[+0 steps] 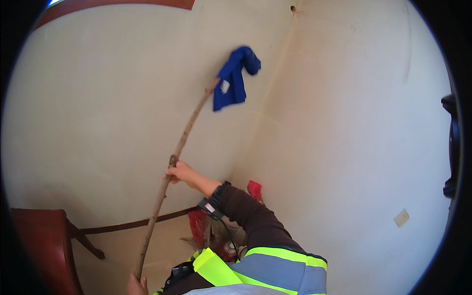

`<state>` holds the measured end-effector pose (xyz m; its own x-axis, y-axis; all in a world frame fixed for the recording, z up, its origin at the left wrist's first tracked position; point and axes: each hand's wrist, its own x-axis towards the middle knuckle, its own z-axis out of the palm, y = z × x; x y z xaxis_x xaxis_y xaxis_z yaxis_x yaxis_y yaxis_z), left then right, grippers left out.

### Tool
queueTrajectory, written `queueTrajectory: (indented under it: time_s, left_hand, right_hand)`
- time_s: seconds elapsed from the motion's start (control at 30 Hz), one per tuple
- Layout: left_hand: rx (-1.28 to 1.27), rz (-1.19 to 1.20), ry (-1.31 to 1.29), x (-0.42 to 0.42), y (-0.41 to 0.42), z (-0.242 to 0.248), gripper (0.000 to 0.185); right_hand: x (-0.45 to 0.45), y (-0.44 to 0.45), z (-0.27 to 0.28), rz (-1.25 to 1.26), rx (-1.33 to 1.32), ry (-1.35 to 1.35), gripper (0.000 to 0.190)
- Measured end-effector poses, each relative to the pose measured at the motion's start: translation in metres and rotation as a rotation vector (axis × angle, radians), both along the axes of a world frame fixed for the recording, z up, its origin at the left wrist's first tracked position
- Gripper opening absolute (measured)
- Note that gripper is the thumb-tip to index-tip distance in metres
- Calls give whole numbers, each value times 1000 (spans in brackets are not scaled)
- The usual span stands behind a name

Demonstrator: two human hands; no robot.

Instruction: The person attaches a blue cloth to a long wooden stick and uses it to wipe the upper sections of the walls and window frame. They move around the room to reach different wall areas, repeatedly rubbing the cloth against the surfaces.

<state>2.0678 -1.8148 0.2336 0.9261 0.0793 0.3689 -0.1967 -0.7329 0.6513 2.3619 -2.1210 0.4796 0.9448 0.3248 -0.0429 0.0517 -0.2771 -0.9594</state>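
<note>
A long, knobbly wooden stick (pixel 186 132) slants up across the view toward the wall. My right hand (pixel 180 172) is wrapped around its middle, just below a knot. Lower down, my left hand (pixel 137 285) grips the stick near the bottom of the picture and is partly cut off by the edge. A blue cloth (pixel 231 88) with a small white tag hangs over the stick's upper end, close to the wall near the corner. Whether the cloth touches the wall, I cannot tell. On my right forearm sits a strapped dark device (pixel 211 207) with a cable.
Pale walls (pixel 110 110) meet in a stained corner (pixel 263 105). A reddish-brown wooden piece of furniture (pixel 42 247) stands at lower left. Red bags and other clutter (pixel 198 226) lie on the floor by the corner. A wall socket (pixel 401 218) and a dark object (pixel 453 143) are at right.
</note>
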Motion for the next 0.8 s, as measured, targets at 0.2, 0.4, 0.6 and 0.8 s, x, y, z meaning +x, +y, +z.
queueTrajectory:
  time_s: [0.2,0.4,0.6,0.8]
  left_hand:
    - [-69,-112,477,30,-23,-46,27]
    - [-402,-200,253,52,-36,-59,26]
    - [-277,-232,216,72,-34,-28,26]
    - [-315,-249,55,61,-23,-2,28]
  right_hand:
    - [-16,15,41,-73,99,-202,15]
    - [-31,1,48,-220,41,-358,29]
    - [-25,-6,50,-284,78,-450,30]
    - [-31,-3,47,-392,92,-432,28]
